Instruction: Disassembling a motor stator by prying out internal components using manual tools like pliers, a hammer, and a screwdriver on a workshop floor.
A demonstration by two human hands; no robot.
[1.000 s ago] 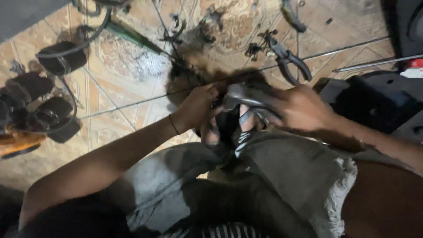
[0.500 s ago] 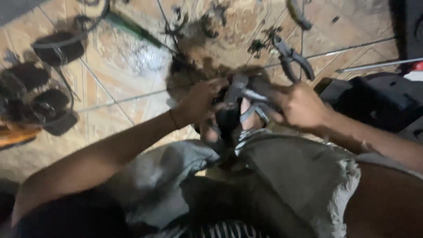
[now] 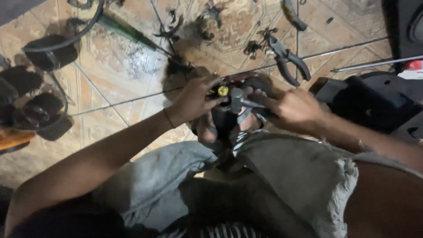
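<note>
Left hand [image 3: 194,99] still grips a dark round metal part with a yellow centre [image 3: 224,91], held above the feet; right hand [image 3: 293,108], shifted slightly, now presses a grey metal tool [image 3: 240,101] against it; black pliers [image 3: 288,61] lie on the patterned tiles.

Both forearms converge ahead, left hand [image 3: 194,99] and right hand [image 3: 293,108] with fingers curled.

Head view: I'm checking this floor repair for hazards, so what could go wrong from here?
The left hand steadies the dark part with a yellow centre right beside the grey tool in the right hand; a slip could likely catch those fingers. The part sits just above a sandalled foot, so a dropped tool may hit toes. Pliers and small parts lie loose on the tiled floor, easy to kneel on.
</note>
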